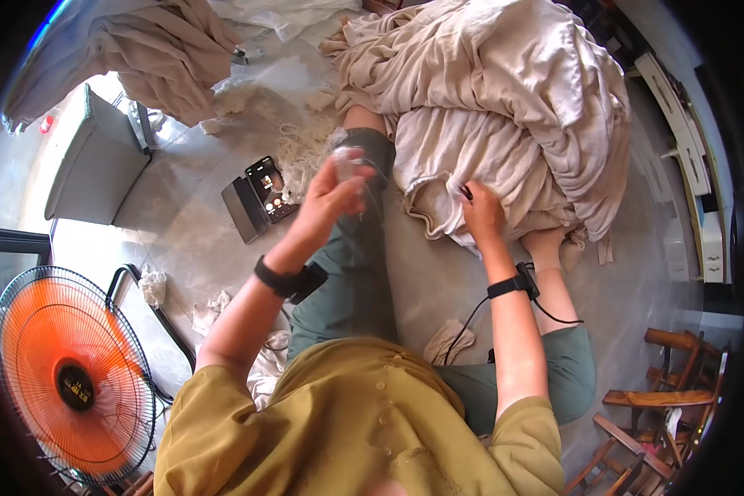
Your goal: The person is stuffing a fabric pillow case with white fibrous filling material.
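My right hand [485, 216] is closed around a small dark tool [466, 193], mostly hidden by the fingers. It rests at the near edge of a large heap of cream cloth [459, 68], beside a hemmed opening [431, 201] in the fabric. Blurred by motion, my left hand [338, 189] is raised over my left knee. Something whitish [347, 162] shows at its fingers, with fine strands around it; whether it is gripped I cannot tell. A pile of loose cream threads [301, 158] lies on the floor beyond that hand.
A phone in an open flip case [273, 189] lies beside the threads. An orange floor fan [74, 378] stands at lower left, near a grey box-like piece [93, 161]. More cloth [155, 49] hangs at upper left. Wooden stools [657, 397] are at lower right; a cable [468, 332] hangs from my right wrist.
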### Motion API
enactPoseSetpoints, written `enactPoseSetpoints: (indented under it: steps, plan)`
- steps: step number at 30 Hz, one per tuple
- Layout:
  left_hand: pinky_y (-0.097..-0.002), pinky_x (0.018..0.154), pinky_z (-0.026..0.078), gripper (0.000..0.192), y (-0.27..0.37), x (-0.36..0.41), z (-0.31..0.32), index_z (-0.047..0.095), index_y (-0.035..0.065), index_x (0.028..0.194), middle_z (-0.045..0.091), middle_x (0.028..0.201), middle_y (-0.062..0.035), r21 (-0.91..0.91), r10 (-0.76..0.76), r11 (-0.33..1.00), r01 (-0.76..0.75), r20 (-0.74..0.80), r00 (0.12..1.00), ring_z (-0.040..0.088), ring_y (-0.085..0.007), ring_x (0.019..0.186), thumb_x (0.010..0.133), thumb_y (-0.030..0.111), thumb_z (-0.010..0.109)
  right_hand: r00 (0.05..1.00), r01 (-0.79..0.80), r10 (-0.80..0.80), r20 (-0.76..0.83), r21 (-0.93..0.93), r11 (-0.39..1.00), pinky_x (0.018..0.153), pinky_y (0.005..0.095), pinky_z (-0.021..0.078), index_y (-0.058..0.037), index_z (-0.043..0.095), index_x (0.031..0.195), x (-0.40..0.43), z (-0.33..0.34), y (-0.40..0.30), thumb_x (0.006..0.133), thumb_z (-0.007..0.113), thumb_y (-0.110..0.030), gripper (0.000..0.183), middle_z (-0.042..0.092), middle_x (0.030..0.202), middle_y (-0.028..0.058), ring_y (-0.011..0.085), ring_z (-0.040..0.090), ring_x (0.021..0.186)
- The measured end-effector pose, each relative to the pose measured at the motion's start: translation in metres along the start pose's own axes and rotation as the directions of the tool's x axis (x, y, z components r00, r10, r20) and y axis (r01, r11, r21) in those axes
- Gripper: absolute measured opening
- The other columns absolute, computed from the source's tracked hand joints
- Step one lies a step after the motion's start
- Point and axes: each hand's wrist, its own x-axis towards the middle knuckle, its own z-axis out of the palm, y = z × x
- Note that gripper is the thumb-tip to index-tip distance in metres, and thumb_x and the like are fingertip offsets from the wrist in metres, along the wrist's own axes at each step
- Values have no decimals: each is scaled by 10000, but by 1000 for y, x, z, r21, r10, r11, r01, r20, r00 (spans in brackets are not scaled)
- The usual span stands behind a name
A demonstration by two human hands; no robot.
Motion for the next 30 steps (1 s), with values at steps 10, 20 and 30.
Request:
enactPoseSetpoints:
  steps: [10,20,30]
  plan:
    - [-341,540,429,261,-62,83,95,546,13,1008,616,788,-130,509,164,595,-622,681,714,546,-240,578,824,187,606,988,-153,137,68,399,904,531,328,430,-6,544,718,-9,-67,-20,701,595,-76,88,550,611,113,232,549,549]
    - [-338,549,425,187,-66,91,115,555,0,859,532,753,-128,474,302,580,-662,630,716,572,-249,606,786,155,630,1000,-15,12,11,386,922,512,314,438,-15,530,711,-8,-87,-18,665,579,-20,68,552,629,106,215,553,536]
    - [-319,554,454,203,-78,94,121,515,-20,856,522,780,-117,428,21,825,-369,628,778,604,-190,648,812,151,615,997,-80,82,15,462,883,481,225,386,-4,549,736,-11,-80,-7,748,576,-18,33,517,563,8,45,458,508]
